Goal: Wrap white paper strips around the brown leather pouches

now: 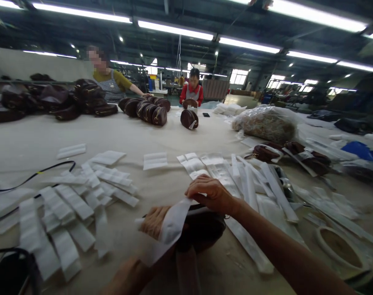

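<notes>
A small dark brown zipped bag [206,227] is in front of me on the table. My right hand [209,192] is above it, thumb and fingers pinching the upper corner of a thin white sheet [175,223]. The sheet hangs down to the left, partly over a wrinkled tan wad [154,223] that looks like crumpled paper. My left hand [143,266] comes in low from the left, blurred, its fingers hidden behind the sheet and the bag. A pale strip [188,270] hangs below the bag.
White padded strips [71,205] lie scattered left, more strips [250,184] right. A tape roll [340,248] sits lower right. Behind are a plastic sack of crumpled paper [266,125] and brown bags [146,110]. Two people [112,84] [191,90] work across the table [118,137].
</notes>
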Available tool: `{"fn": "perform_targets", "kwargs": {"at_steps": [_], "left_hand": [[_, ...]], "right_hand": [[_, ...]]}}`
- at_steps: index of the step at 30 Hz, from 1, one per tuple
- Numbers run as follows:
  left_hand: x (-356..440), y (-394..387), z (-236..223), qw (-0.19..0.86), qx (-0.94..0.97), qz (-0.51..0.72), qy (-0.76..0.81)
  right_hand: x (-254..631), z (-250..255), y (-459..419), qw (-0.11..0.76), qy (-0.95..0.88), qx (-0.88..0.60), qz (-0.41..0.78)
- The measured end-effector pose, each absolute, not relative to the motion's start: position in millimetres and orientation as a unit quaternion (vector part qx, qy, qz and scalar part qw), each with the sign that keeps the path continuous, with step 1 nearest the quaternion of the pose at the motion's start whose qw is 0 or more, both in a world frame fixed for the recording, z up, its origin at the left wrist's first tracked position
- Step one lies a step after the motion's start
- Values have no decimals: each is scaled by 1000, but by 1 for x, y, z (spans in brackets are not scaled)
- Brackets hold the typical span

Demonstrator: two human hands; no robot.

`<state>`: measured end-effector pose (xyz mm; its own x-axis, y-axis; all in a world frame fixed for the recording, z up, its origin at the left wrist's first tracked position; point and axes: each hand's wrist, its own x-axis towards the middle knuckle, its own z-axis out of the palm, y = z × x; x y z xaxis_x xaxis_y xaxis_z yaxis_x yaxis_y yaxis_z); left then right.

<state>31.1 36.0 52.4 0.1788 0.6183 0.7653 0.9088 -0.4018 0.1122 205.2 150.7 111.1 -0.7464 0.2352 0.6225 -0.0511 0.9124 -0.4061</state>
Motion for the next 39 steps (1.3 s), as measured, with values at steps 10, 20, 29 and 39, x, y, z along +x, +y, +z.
{"fn": "perform_targets", "kwargs": {"at_steps": [10,20,29,39], "left_hand": [[35,26,70,115,-750,-354,-546],[29,29,69,146,-805,-358,-450],[28,27,65,93,-815,-359,-445],[17,29,95,-72,-793,-406,-449]], "right_hand": [[196,105,173,276,-932,-53,230],[181,87,191,161,-947,-155,230],[181,57,197,100,-812,-181,546],[205,28,180,125,-730,-256,621]]}}
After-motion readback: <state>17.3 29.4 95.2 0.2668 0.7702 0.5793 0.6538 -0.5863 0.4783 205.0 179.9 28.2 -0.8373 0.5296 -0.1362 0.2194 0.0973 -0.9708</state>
